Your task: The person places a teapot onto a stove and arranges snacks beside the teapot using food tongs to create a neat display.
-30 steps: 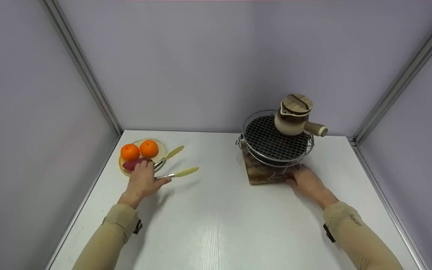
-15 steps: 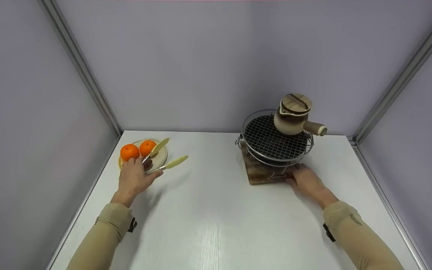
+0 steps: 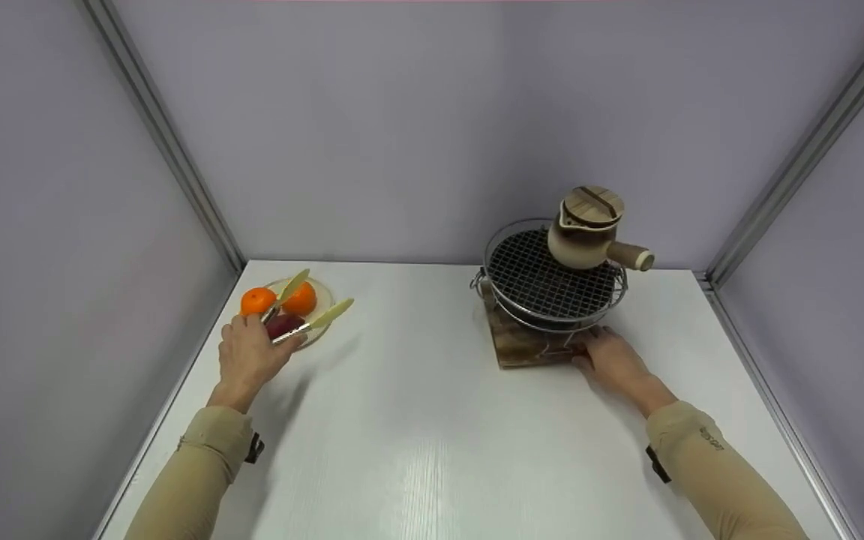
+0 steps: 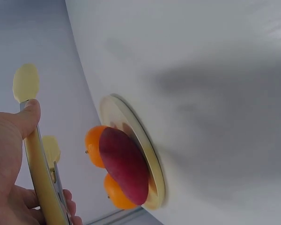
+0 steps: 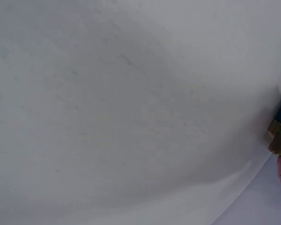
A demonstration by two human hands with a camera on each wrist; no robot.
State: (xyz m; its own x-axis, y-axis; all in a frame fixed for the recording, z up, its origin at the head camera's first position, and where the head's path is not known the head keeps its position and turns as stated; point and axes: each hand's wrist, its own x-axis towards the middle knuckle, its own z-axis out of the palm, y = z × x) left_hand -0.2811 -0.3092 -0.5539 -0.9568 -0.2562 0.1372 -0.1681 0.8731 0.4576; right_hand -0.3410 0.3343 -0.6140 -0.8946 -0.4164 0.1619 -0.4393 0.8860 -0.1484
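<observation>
One purple sweet potato (image 4: 124,166) lies on a plate (image 4: 113,108), just past the left hand (image 3: 248,356), the nearer one. From my head camera it shows between the spread arms of the tongs (image 4: 41,176) that hand grips; my left-wrist feed shows tongs and potato apart, its long axis slanting upper left to lower right. The right hand (image 3: 616,369) touches a wooden base (image 3: 518,349); whether it grips, I cannot tell. I count two oranges (image 3: 258,301), one grill (image 3: 544,289), one pot (image 3: 582,247).
</observation>
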